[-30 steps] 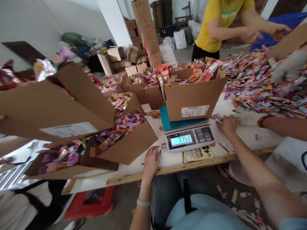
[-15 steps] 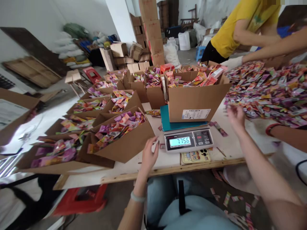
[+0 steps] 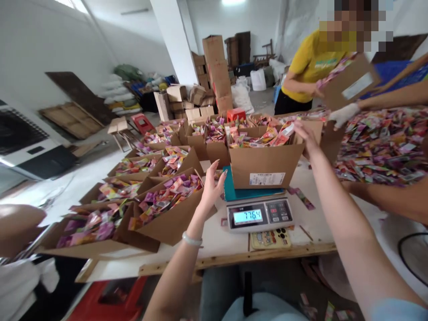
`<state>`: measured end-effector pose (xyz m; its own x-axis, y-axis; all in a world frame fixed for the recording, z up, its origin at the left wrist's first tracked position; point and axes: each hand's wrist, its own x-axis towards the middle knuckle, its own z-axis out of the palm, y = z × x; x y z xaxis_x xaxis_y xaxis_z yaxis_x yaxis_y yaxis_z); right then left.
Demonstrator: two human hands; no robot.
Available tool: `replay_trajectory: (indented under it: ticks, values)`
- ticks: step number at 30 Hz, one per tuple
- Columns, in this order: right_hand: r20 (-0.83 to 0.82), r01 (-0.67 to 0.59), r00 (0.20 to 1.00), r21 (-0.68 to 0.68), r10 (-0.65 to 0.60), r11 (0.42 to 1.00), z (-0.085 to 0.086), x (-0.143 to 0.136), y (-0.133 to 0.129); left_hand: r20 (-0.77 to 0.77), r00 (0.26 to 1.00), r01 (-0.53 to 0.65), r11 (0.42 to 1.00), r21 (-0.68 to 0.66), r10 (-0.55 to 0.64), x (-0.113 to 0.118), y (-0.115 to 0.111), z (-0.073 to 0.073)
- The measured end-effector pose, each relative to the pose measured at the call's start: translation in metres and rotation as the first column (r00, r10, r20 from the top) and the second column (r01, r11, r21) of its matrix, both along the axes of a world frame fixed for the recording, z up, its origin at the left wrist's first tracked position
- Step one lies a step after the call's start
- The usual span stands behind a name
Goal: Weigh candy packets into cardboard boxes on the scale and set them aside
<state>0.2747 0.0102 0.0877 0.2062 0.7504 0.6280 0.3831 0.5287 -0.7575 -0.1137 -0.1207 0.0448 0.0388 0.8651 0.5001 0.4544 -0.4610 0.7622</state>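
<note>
the box [image 3: 265, 167] on the scale [image 3: 260, 215] is matt brown corrugated cardboard with a smooth white paper label. the sachets [image 3: 259, 138] heaped inside look like glossy printed foil or plastic film, crinkled and catching light. the scale has a grey plastic housing, a shiny lit display and a teal platform, smooth and matt. the table [image 3: 217, 238] top is a dull white painted board, scuffed, with a raw, rough wooden edge. the neighbouring open cartons [image 3: 170, 218] are the same matt cardboard. the bracelet [image 3: 192, 240] on the left wrist looks smooth, pale and glossy.
</note>
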Motion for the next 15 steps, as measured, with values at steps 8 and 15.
replay_trajectory:
  ticks: [8, 15]
  values:
    - [-0.226, 0.054, 0.974, 0.143, -0.021, 0.988, 0.051, 0.025, 0.001, 0.131, 0.99, 0.039, 0.998, 0.052, -0.045, 0.022, 0.032, 0.028]
    - [-0.16, -0.265, 0.957, -0.13, 0.244, 0.955, 0.076, 0.028, -0.009, 0.206, 0.976, 0.072, 0.997, 0.016, -0.073, 0.047, 0.042, 0.022]
